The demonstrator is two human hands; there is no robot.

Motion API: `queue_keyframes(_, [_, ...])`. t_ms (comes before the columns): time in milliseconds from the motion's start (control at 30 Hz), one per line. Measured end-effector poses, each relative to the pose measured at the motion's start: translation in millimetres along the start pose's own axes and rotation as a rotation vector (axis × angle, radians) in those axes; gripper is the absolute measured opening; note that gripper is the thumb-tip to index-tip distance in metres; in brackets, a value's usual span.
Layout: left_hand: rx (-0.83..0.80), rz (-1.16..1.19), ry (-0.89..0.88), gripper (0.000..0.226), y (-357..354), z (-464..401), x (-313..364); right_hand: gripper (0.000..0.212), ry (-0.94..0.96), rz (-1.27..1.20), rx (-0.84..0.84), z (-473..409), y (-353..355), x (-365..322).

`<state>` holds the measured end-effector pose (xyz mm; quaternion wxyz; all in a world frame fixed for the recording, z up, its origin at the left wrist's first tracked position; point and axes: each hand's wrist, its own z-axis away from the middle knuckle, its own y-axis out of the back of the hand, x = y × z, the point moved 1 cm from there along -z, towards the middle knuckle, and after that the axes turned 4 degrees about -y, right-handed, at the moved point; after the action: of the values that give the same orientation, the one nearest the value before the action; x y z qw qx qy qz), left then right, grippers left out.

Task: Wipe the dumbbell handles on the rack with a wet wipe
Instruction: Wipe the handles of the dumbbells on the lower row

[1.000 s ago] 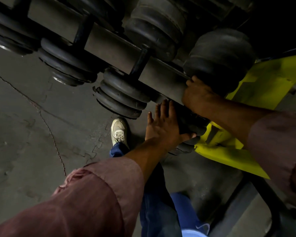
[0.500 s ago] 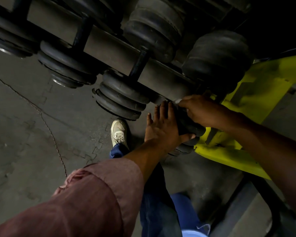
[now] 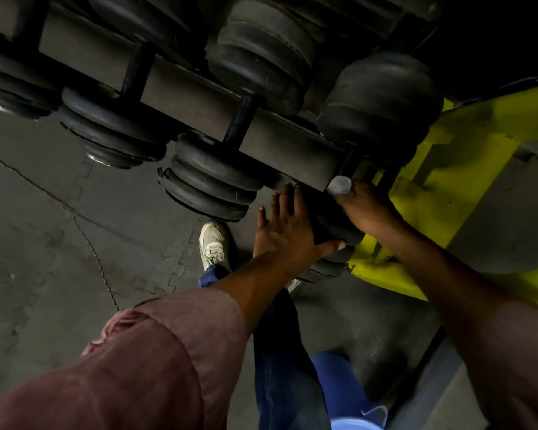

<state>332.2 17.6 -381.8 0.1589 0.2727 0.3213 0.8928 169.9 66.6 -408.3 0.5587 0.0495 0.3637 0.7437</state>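
Note:
Black rubber dumbbells lie in a row across the grey rail of the rack [image 3: 196,97]. My left hand [image 3: 288,234] lies flat, fingers spread, against the near head of the rightmost dumbbell [image 3: 330,221]. My right hand [image 3: 367,209] rests on that same head from the right and pinches a small crumpled grey-white wet wipe [image 3: 339,185] at the rail's end, close to this dumbbell's dark handle [image 3: 353,161]. The far head [image 3: 382,100] of that dumbbell sits above the rail. The neighbouring dumbbell's handle [image 3: 239,119] shows bare further left.
A yellow-green rack frame [image 3: 454,169] runs along the right. Below lie the cracked grey floor [image 3: 44,231], my white shoe [image 3: 213,243] and jeans leg, and a blue bucket rim [image 3: 354,425] at the bottom edge.
My right hand slid down from the handle area beside the far head to the near head, and the wipe now shows at its fingertips. My left hand stayed flat on the near head.

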Motion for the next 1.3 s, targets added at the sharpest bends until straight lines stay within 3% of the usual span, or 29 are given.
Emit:
queue_keyframes(67, [0.002, 0.012, 0.003, 0.13, -0.1, -0.1, 0.1, 0.019, -0.067, -0.079, -0.022, -5.4, -5.0, 7.6])
queue_keyframes(200, [-0.011, 0.009, -0.004, 0.129, 1.2, 0.5, 0.9, 0.034, -0.197, -0.553, -0.086, -10.0, -11.2, 16.5])
queue_keyframes(333, [-0.005, 0.017, -0.004, 0.128, 1.8, 0.8, 1.4, 0.029, -0.256, -0.946, -0.124, -21.6, -8.5, 10.1])
queue_keyframes(433, [0.011, 0.02, 0.001, 0.13, -0.1, 0.4, 0.5, 0.047, -0.264, -1.305, -0.058, -31.9, -1.9, 2.7])
queue_keyframes(500, [0.016, 0.014, -0.001, 0.13, -0.6, -0.1, -0.2, 0.046, -0.273, -1.372, -0.013, -33.2, -0.7, 1.4])
queue_keyframes(600, [0.009, 0.008, -0.001, 0.13, -0.7, -1.0, -0.7, 0.04, -0.267, -1.196, -0.044, -29.5, -2.7, 5.6])
queue_keyframes(733, [-0.014, -0.015, 0.019, 0.13, -0.8, -1.4, 0.2, 0.011, -0.327, -0.789, -0.142, -24.4, -6.1, 17.2])
queue_keyframes(800, [0.002, -0.013, 0.014, 0.129, -1.0, -2.1, 0.7, 0.025, -0.264, -0.508, -0.159, -20.3, -2.9, 16.2])
queue_keyframes(933, [0.029, -0.008, -0.011, 0.129, -2.7, -2.4, -1.1, 0.019, -0.107, -0.096, -0.028, -3.6, 3.1, 6.9])
queue_keyframes(1100, [-0.036, -0.029, 0.0, 0.13, 0.1, -1.1, 0.1, 0.03, -0.074, -0.071, 0.076, 13.9, 4.5, 5.7])
queue_keyframes(1300, [-0.217, -0.262, -0.11, 0.116, 27.3, -1.8, -6.1, 0.028, -0.126, -0.306, 0.204, 40.1, -1.1, 14.1])
